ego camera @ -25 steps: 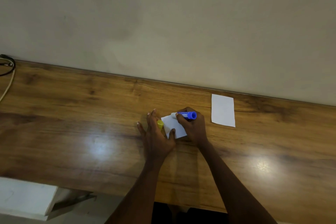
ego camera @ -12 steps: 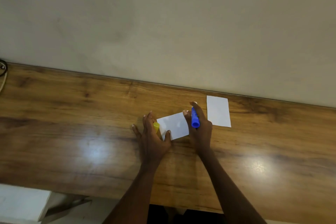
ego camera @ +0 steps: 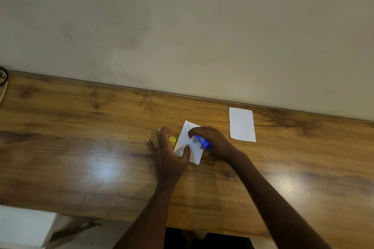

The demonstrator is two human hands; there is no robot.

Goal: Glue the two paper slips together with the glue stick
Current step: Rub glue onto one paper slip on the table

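A white paper slip [ego camera: 189, 137] lies tilted on the wooden table [ego camera: 81, 137] in front of me. My right hand [ego camera: 214, 141] grips a blue glue stick [ego camera: 203, 142] and presses its tip down on the slip. My left hand [ego camera: 169, 151] lies flat, its thumb pinning the slip's near edge. A yellow cap [ego camera: 172, 140] shows under the left fingers, beside the slip. A second white slip [ego camera: 242, 124] lies flat to the right, near the wall, untouched.
A pale wall [ego camera: 182, 26] runs along the table's far edge. Cables [ego camera: 3, 85] sit at the far left edge. Below the table's near edge at the left is a white object [ego camera: 24, 226].
The right hand has moved the glue stick from the slip's right side onto the slip. The slip has turned more upright under my left thumb.
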